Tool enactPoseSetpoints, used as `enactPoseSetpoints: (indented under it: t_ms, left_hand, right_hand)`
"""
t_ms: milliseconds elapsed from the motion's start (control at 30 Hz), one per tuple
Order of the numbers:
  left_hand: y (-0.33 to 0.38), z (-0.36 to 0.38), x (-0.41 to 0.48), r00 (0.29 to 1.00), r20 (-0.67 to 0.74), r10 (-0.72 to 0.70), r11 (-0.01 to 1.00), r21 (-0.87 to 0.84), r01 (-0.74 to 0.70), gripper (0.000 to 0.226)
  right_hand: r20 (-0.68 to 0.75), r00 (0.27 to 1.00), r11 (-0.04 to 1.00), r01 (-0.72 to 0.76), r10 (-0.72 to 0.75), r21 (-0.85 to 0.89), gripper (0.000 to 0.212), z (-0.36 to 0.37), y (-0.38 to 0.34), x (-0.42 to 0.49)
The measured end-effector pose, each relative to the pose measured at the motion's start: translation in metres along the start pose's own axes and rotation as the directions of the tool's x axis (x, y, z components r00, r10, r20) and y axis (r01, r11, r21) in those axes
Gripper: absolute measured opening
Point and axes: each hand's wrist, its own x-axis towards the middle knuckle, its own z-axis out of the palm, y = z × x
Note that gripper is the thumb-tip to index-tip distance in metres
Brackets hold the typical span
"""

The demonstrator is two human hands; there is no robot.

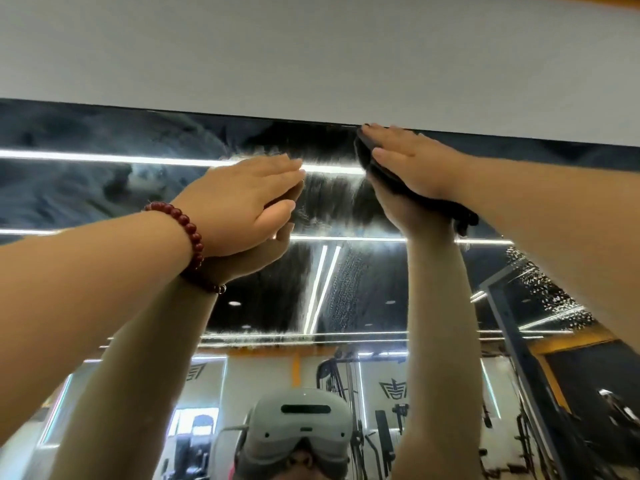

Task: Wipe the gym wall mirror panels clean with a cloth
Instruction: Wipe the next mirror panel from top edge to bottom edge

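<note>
Far left, the mirror was streaked and cloudy with smeared residue, its top edge meeting the white wall above. A dark red bead bracelet circled the left wrist, and the left hand lay flat on the glass, fingers straight and together, holding nothing, fingertips on a reflected light strip. Just right of it ran a darker, wiped-looking patch of glass. Then the right hand, fingers straight, pressed a dark cloth flat against the mirror right up at its top edge, the cloth showing beneath the palm and trailing past the wrist. Farther right, droplets speckled the glass. Low in the centre, a grey headset and gym machines showed in reflection.
</note>
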Motion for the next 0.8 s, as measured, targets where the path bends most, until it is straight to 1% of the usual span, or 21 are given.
enactPoseSetpoints:
  t_ms: [33, 67, 133, 200, 233, 300, 333, 367, 433, 467, 500, 533, 567, 600, 633, 667, 700, 800]
  left_hand:
    - [0.0, -0.001, -0.001, 1.0, -0.004, 0.003, 1.0, -0.013, -0.003, 0.085]
    - [-0.001, -0.001, -0.002, 1.0, -0.009, 0.002, 1.0, -0.022, -0.002, 0.088]
    - [-0.002, -0.001, -0.002, 1.0, -0.02, 0.005, 1.0, -0.03, -0.006, 0.091]
    - [-0.001, -0.002, -0.001, 1.0, -0.023, 0.01, 0.999, -0.038, -0.011, 0.093]
    - [-0.001, -0.003, -0.002, 1.0, -0.025, 0.012, 0.999, -0.039, -0.012, 0.093]
    - [0.001, -0.003, -0.002, 0.998, -0.044, 0.036, 0.999, -0.027, -0.037, 0.091]
    - [0.001, -0.004, -0.002, 0.997, -0.051, 0.055, 0.998, -0.025, -0.057, 0.09]
    - [0.002, -0.005, -0.003, 0.997, -0.042, 0.069, 0.997, -0.035, -0.071, 0.089]
    - [0.006, -0.003, -0.011, 0.997, 0.0, 0.075, 0.994, -0.075, -0.075, 0.09]
    - [0.007, -0.002, -0.017, 0.997, 0.014, 0.081, 0.993, -0.083, -0.079, 0.09]
    - [0.009, 0.0, -0.024, 0.996, 0.026, 0.089, 0.993, -0.08, -0.086, 0.089]
    - [0.011, 0.001, -0.031, 0.995, 0.035, 0.093, 0.993, -0.07, -0.091, 0.089]
    - [0.012, 0.003, -0.039, 0.995, 0.041, 0.087, 0.995, -0.059, -0.084, 0.089]
    - [0.012, 0.003, -0.046, 0.996, 0.046, 0.073, 0.996, -0.052, -0.071, 0.089]
    - [0.012, 0.005, -0.051, 0.997, 0.052, 0.063, 0.997, -0.046, -0.061, 0.089]
    - [0.013, 0.006, -0.055, 0.997, 0.052, 0.06, 0.998, -0.037, -0.058, 0.089]
    - [0.014, 0.007, -0.057, 0.997, 0.045, 0.061, 0.998, -0.027, -0.06, 0.09]
    - [0.015, 0.01, -0.058, 0.998, 0.01, 0.061, 0.998, -0.034, -0.06, 0.091]
  right_hand:
    - [-0.016, 0.997, 0.997, -0.079, 0.079, -0.01, 0.05, -0.002, 0.003, 0.011]
    - [-0.031, 0.994, 0.993, -0.106, 0.105, -0.045, 0.05, -0.001, 0.001, 0.017]
    - [-0.055, 0.997, 0.993, -0.052, 0.046, -0.102, 0.05, 0.005, -0.012, 0.015]
    - [-0.008, 0.997, 0.992, 0.078, -0.079, -0.096, 0.05, 0.012, -0.028, -0.005]
    - [0.028, 0.985, 0.98, 0.17, -0.168, -0.1, 0.05, 0.016, -0.035, -0.022]
    - [0.102, 0.928, 0.921, 0.37, -0.36, -0.124, 0.051, 0.026, -0.044, -0.06]
    - [0.137, 0.899, 0.895, 0.431, -0.415, -0.118, 0.05, 0.027, -0.046, -0.076]
    - [0.168, 0.883, 0.885, 0.457, -0.438, -0.094, 0.05, 0.026, -0.045, -0.085]
    - [0.19, 0.89, 0.899, 0.433, -0.414, -0.069, 0.051, 0.02, -0.037, -0.084]
    - [0.157, 0.919, 0.923, 0.377, -0.362, -0.074, 0.053, 0.017, -0.032, -0.074]
    - [0.102, 0.958, 0.959, 0.277, -0.269, -0.066, 0.054, 0.014, -0.027, -0.06]
    - [0.051, 0.989, 0.989, 0.143, -0.141, -0.046, 0.054, 0.011, -0.024, -0.046]
    - [0.009, 1.0, 0.999, 0.014, -0.013, -0.037, 0.053, 0.01, -0.023, -0.032]
    - [-0.025, 0.997, 0.995, -0.079, 0.078, -0.054, 0.052, 0.011, -0.025, -0.022]
    - [-0.043, 0.992, 0.989, -0.119, 0.116, -0.091, 0.052, 0.012, -0.029, -0.016]
    - [-0.041, 0.993, 0.987, -0.111, 0.107, -0.113, 0.051, 0.015, -0.035, -0.015]
    - [-0.024, 0.998, 0.992, -0.064, 0.062, -0.112, 0.051, 0.018, -0.042, -0.017]
    - [0.058, 0.985, 0.978, 0.17, -0.165, -0.117, 0.054, 0.03, -0.065, -0.053]
